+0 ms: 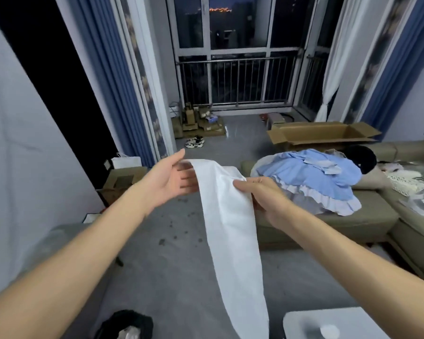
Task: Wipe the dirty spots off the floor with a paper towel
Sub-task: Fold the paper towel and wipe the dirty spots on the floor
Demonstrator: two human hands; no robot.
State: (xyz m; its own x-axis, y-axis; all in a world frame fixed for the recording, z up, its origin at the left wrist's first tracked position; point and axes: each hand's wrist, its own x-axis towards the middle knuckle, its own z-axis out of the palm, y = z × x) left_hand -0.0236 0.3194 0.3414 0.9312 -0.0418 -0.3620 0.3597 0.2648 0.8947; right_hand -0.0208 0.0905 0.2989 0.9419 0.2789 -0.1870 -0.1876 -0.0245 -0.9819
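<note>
A long white strip of paper towel (pixel 233 228) hangs in front of me, from chest height down past the bottom of the view. My right hand (pixel 262 199) pinches its right edge near the top. My left hand (pixel 174 177) is at the strip's upper end, fingers spread, fingertips touching or just behind the paper. Below and beyond the hands, several dark spots (pixel 171 228) dot the grey floor (pixel 171 265).
An olive sofa (pixel 353 216) with a blue dress (pixel 311 177) stands to the right. An open cardboard box (pixel 321 134) rests behind it. Shoes (pixel 194 142) and small boxes (pixel 198 121) lie by the balcony window. A box (pixel 123 182) stands at the left wall, a white table corner (pixel 328 324) at bottom right.
</note>
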